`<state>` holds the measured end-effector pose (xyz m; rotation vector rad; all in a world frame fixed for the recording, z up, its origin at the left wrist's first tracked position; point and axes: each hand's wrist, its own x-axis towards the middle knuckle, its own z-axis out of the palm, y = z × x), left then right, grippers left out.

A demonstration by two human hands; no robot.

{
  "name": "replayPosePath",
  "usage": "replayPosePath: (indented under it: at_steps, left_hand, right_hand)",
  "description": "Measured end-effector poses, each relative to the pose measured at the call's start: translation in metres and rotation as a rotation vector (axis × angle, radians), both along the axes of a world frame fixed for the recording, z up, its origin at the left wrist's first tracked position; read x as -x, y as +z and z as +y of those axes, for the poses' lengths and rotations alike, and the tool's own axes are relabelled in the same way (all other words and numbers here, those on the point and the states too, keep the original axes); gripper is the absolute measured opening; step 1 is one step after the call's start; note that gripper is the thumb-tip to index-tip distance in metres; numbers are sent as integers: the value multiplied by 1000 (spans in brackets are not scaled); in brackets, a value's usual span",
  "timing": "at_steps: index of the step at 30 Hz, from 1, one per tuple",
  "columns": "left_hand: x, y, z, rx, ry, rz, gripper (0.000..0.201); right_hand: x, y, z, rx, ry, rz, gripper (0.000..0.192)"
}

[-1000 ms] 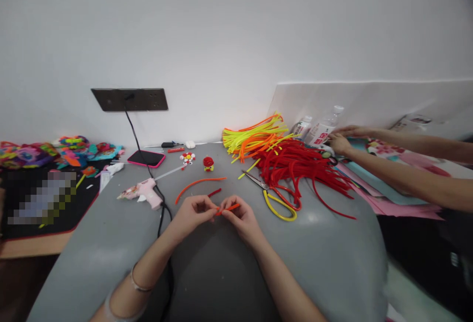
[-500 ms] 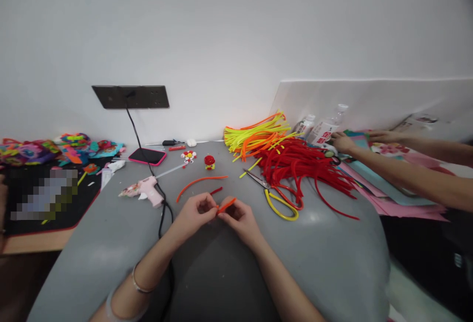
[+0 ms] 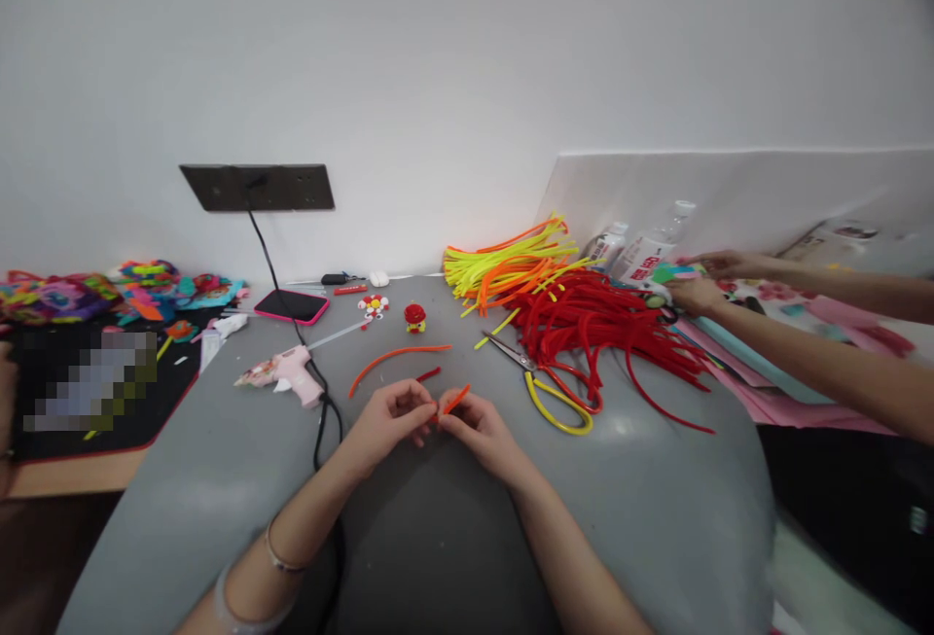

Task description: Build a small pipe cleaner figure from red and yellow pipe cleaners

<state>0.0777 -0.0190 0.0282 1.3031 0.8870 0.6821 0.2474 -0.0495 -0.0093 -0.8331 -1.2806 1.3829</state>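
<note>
A short orange fuzzy stem [image 3: 456, 402] is pinched between both hands, to the left of the scissors [image 3: 530, 375], which serve here as the landmark. The left hand [image 3: 398, 417] has thumb and fingertips closed at the stem's near end; the right hand [image 3: 478, 429] grips it between thumb and finger, its other end poking up past the fingertips. The exact contact is partly hidden by the fingers.

Further left of the scissors, just beyond the left hand, lie a curved orange stem [image 3: 398, 353] and a short red piece [image 3: 428, 374], the latter close behind the fingers. Well left of the scissors are a pink glue gun [image 3: 296, 372] and its black cord [image 3: 328, 402], which passes beneath the left forearm. A small red-topped figure [image 3: 415, 320] stands left of and beyond the scissors. The red stem pile [image 3: 598, 319] crowds their far right side, with a yellow-and-orange bundle [image 3: 507, 267] behind.
</note>
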Motion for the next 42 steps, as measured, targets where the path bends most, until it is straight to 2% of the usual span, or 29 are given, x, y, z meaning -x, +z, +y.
replayPosePath:
  at_steps: [7, 12, 24, 30, 33, 37, 42]
  left_hand:
    - [2, -5, 3, -83, -3, -10, 28]
    - [5, -6, 3, -103, -19, 7, 24]
    - [6, -4, 1, -206, -17, 74, 17]
    - [5, 1, -3, -339, 16, 162, 14]
    - [3, 1, -5, -387, 33, 120, 17]
    - [1, -4, -5, -333, 106, 25, 28]
    - [0, -8, -4, -434, 126, 79, 13]
  right_hand:
    - [1, 3, -1, 4, 81, -9, 25]
    - [0, 3, -1, -24, 82, -21, 25]
    - [0, 1, -3, -53, -14, -15, 24]
    - [-1, -9, 0, -36, -82, 21, 25]
    - [-2, -15, 3, -26, -127, 69, 22]
    - [-3, -18, 3, -19, -135, 131, 19]
    - [-1, -15, 2, 0, -88, 190, 20]
